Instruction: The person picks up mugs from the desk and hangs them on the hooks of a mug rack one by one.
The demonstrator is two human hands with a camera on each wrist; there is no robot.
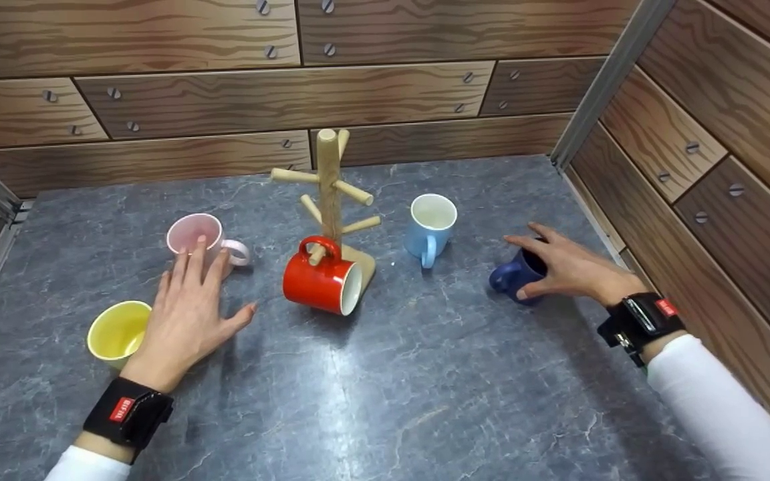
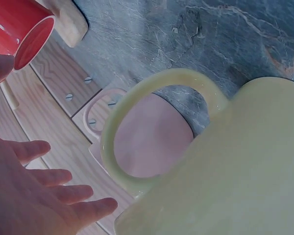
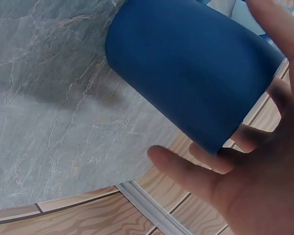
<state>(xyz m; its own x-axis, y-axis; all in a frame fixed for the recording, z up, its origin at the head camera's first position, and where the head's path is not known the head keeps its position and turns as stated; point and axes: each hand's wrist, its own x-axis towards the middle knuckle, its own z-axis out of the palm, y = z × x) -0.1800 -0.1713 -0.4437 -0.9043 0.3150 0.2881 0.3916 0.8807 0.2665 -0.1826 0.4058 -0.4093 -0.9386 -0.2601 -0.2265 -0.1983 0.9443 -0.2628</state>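
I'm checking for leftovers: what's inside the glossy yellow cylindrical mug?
The glossy yellow mug shows only bare yellow interior; the bare left hand covers its right edge, hiding that part.

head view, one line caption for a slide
Red mug hanging on a wooden mug tree, left hand near pink mug, right hand at dark blue mug.

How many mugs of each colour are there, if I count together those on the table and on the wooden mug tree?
Red mug, hanging on the mug tree: 1
Pink mug: 1
Yellow mug: 1
Light blue mug: 1
Dark blue mug: 1
Total: 5 mugs
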